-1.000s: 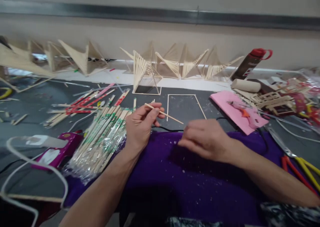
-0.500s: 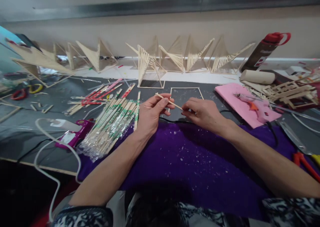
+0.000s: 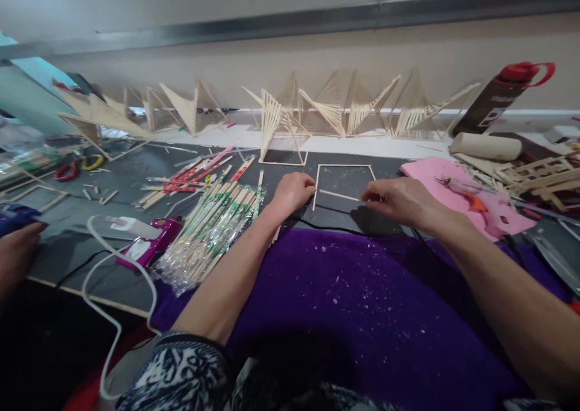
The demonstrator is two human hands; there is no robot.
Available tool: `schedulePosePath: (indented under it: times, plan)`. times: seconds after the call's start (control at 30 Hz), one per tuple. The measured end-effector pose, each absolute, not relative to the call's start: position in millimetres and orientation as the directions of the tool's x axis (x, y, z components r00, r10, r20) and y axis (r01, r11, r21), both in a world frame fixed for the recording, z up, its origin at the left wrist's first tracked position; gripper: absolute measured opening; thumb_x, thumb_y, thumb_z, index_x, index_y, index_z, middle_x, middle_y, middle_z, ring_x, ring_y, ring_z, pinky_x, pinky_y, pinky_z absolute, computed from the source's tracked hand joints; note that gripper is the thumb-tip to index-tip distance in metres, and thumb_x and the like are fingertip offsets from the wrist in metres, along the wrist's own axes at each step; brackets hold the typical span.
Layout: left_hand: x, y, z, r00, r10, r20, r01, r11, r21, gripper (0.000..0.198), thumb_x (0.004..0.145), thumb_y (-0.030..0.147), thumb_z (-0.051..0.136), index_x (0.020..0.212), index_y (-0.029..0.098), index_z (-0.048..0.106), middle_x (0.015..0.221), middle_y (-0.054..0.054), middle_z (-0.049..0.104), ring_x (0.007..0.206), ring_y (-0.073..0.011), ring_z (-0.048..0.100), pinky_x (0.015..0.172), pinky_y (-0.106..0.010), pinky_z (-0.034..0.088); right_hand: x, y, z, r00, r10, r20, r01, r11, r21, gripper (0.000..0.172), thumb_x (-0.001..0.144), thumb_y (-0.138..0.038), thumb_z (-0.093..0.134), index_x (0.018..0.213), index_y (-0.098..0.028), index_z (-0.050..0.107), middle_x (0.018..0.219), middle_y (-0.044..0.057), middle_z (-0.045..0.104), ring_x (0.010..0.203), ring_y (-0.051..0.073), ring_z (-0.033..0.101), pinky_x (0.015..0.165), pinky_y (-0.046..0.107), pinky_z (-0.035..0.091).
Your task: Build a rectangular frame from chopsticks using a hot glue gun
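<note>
A thin wooden stick point(image 3: 339, 195) lies across the open side of a three-sided stick frame point(image 3: 345, 167) on the dark mat. My right hand point(image 3: 399, 199) pinches the stick's right end. My left hand point(image 3: 293, 191) is curled shut at the frame's left leg, by the stick's left end; whether it grips anything is hidden. Both hands rest just beyond a purple cloth point(image 3: 344, 302).
A bundle of wrapped chopsticks point(image 3: 212, 226) and a magenta glue gun point(image 3: 149, 242) with a white cord lie to the left. Finished stick models point(image 3: 317, 112) line the wall. A pink foam pad point(image 3: 466, 199), a bottle point(image 3: 498, 100) and pliers sit right. Another person's hand point(image 3: 16, 248) is at far left.
Both hands moved forward and lowered the stick from mid-air onto the mat across the frame's open side. The right hand went from empty to pinching the stick's end.
</note>
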State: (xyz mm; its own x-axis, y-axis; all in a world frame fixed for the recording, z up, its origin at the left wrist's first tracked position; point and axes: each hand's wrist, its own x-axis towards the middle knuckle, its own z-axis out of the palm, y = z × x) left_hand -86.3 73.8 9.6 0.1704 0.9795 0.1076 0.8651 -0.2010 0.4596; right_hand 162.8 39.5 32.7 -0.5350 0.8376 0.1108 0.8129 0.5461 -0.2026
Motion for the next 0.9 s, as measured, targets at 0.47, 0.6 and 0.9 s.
schedulePosePath:
  times: [0.47, 0.6, 0.9]
  plan:
    - [-87.6, 71.5, -6.0, 0.118, 0.982, 0.145, 0.876, -0.172, 0.451, 0.016, 0.067, 0.035, 0.062, 0.07, 0.021, 0.07, 0.066, -0.007, 0.065, 0.062, -0.0182, 0.056, 0.06, -0.033, 0.039, 142.5, 30.4, 18.7, -0.672, 0.739, -0.045, 0.738, 0.663, -0.124, 0.018, 0.084, -0.028, 0.045, 0.089, -0.026, 0.062, 0.08, 0.001, 0.065, 0.067, 0.013, 0.057, 0.053, 0.026, 0.028]
    - [-86.5, 70.3, -6.4, 0.102, 0.988, 0.116, 0.884, -0.143, 0.444, 0.015, 0.066, 0.033, 0.063, 0.072, 0.021, 0.07, 0.069, -0.007, 0.065, 0.065, -0.0194, 0.056, 0.061, -0.033, 0.039, 143.1, 29.4, 16.3, -0.663, 0.747, -0.038, 0.747, 0.657, -0.105, 0.02, 0.085, -0.027, 0.043, 0.09, -0.026, 0.062, 0.082, 0.001, 0.065, 0.068, 0.013, 0.057, 0.054, 0.026, 0.029]
    - [-84.5, 67.8, -7.2, 0.117, 0.986, 0.121, 0.903, -0.156, 0.401, 0.014, 0.067, 0.033, 0.061, 0.07, 0.021, 0.068, 0.069, -0.007, 0.064, 0.068, -0.0206, 0.057, 0.059, -0.031, 0.039, 142.3, 28.3, 13.6, -0.667, 0.745, -0.013, 0.743, 0.665, -0.077, 0.024, 0.086, -0.027, 0.04, 0.094, -0.026, 0.063, 0.084, 0.002, 0.065, 0.071, 0.015, 0.058, 0.055, 0.026, 0.031]
